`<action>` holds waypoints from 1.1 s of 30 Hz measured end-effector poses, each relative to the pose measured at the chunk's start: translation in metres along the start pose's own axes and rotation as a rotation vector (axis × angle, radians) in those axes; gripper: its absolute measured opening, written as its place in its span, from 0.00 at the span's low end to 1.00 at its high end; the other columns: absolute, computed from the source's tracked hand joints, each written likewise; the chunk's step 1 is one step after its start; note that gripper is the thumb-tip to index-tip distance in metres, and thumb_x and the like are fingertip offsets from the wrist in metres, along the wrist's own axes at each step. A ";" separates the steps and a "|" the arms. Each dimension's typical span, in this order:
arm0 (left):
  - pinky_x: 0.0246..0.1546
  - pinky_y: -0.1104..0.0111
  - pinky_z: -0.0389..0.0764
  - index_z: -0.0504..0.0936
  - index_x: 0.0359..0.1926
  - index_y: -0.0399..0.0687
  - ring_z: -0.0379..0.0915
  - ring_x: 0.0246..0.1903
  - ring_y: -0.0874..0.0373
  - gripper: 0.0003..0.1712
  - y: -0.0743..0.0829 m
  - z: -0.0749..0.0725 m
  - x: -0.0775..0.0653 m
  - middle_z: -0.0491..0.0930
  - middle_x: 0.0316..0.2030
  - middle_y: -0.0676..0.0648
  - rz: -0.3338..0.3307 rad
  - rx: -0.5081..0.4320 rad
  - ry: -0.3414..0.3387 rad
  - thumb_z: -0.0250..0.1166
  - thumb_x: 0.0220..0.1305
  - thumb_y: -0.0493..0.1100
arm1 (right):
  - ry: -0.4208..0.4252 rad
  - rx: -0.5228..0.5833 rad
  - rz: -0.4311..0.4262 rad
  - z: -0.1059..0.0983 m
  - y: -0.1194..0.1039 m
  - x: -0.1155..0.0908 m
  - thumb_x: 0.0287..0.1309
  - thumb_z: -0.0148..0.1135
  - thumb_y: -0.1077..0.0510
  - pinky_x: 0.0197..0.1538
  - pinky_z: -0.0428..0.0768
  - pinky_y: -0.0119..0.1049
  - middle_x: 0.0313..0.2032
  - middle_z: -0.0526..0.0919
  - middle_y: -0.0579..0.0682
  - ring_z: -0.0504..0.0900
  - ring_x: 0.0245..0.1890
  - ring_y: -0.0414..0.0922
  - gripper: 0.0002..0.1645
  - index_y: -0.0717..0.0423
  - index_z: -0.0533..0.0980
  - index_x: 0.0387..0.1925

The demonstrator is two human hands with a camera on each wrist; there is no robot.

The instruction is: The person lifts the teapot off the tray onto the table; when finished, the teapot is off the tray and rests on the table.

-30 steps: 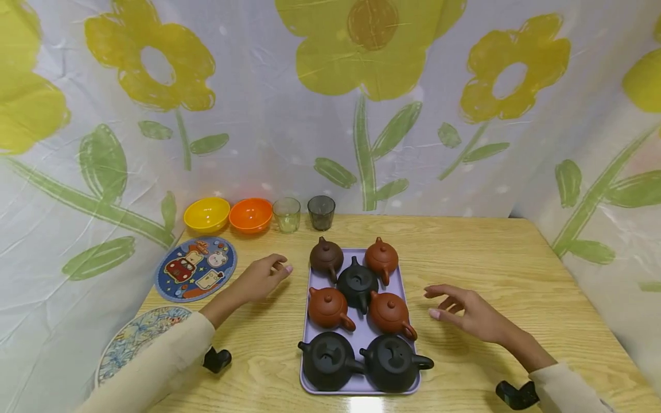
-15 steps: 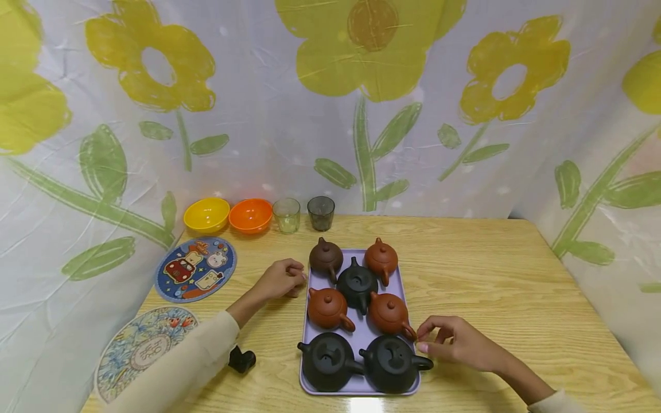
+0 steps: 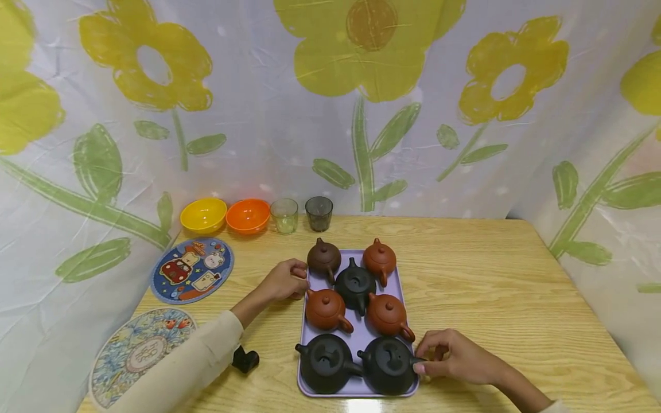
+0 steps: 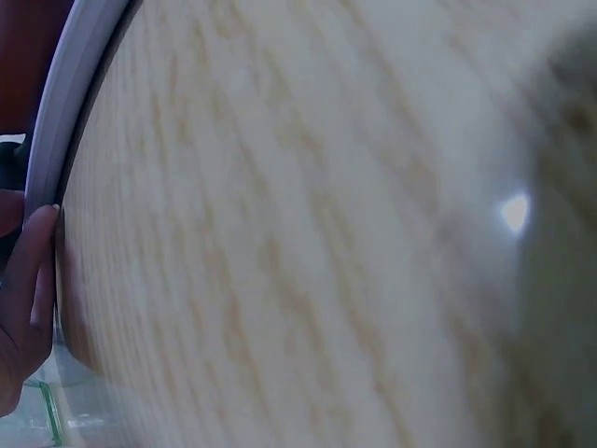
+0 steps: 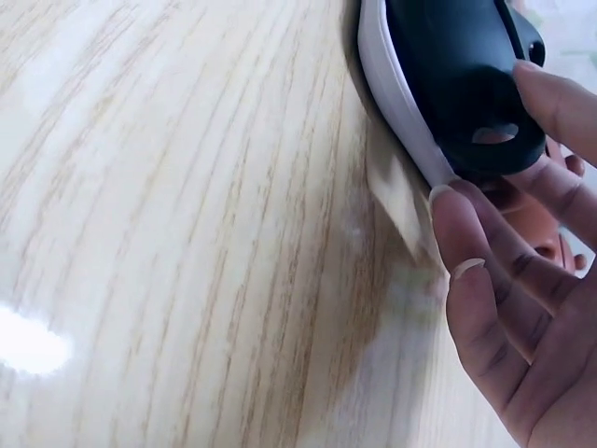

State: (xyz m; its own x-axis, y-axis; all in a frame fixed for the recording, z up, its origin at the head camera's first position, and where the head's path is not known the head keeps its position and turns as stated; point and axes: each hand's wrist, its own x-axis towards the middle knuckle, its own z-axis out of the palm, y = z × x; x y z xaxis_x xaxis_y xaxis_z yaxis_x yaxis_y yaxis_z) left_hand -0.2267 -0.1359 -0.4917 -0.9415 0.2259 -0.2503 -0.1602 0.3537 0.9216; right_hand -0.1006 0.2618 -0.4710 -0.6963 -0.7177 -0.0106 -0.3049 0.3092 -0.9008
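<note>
A lilac tray [image 3: 356, 342] carries several teapots in black, rust-red and dark brown. My left hand [image 3: 284, 280] grips its left rim beside the dark brown teapot [image 3: 323, 258]. In the left wrist view, fingertips [image 4: 37, 238] meet the pale rim [image 4: 75, 65]. On the opposite side, my right hand [image 3: 457, 358] holds the right rim near the front corner, by a black teapot [image 3: 388, 367]. The right wrist view has curled fingers [image 5: 457, 229] at the tray edge [image 5: 387, 70], while another digit overlaps the teapot's looped handle [image 5: 522, 154].
Behind the tray to the left stand a yellow bowl [image 3: 203, 215], an orange bowl [image 3: 248, 217], a greenish glass [image 3: 284, 216] and a grey glass [image 3: 319, 214]. Two round patterned mats [image 3: 192, 269] lie at the left. A flowered curtain [image 3: 248, 115] encloses the wooden table [image 3: 480, 275].
Both hands have come inward to the tray's sides, the left from the left and the right moving left and toward the front corner. The tray and teapots keep their places.
</note>
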 end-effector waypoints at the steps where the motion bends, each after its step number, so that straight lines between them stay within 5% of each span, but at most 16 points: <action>1: 0.27 0.67 0.86 0.71 0.60 0.28 0.77 0.27 0.57 0.31 0.000 0.000 0.000 0.76 0.46 0.36 0.003 0.005 0.001 0.65 0.53 0.30 | -0.008 0.011 -0.004 0.001 0.000 0.000 0.64 0.66 0.59 0.33 0.81 0.29 0.37 0.84 0.45 0.77 0.34 0.32 0.04 0.49 0.84 0.39; 11: 0.27 0.65 0.88 0.70 0.61 0.28 0.78 0.27 0.57 0.31 0.003 0.004 -0.003 0.76 0.49 0.33 -0.001 0.038 0.038 0.63 0.54 0.27 | -0.023 0.113 0.070 0.005 -0.003 -0.003 0.69 0.60 0.60 0.24 0.82 0.31 0.32 0.84 0.61 0.80 0.25 0.32 0.08 0.54 0.84 0.39; 25: 0.28 0.63 0.88 0.71 0.61 0.30 0.79 0.29 0.56 0.31 0.005 0.005 -0.003 0.77 0.50 0.33 -0.008 0.008 0.064 0.63 0.55 0.27 | -0.021 0.193 0.167 0.004 -0.015 -0.004 0.69 0.59 0.60 0.29 0.86 0.34 0.34 0.86 0.58 0.86 0.31 0.41 0.11 0.61 0.84 0.41; 33: 0.28 0.63 0.88 0.70 0.63 0.31 0.80 0.29 0.57 0.31 0.004 0.005 0.000 0.77 0.51 0.32 -0.014 -0.005 0.068 0.63 0.57 0.26 | -0.015 0.226 0.208 0.006 -0.019 -0.005 0.69 0.59 0.59 0.27 0.83 0.29 0.34 0.86 0.54 0.84 0.30 0.37 0.11 0.63 0.84 0.41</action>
State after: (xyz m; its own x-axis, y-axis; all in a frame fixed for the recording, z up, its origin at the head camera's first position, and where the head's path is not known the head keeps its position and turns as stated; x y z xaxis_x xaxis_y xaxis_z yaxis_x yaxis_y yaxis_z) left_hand -0.2257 -0.1298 -0.4896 -0.9570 0.1589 -0.2428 -0.1750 0.3514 0.9197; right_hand -0.0876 0.2556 -0.4565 -0.7186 -0.6630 -0.2099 -0.0036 0.3053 -0.9523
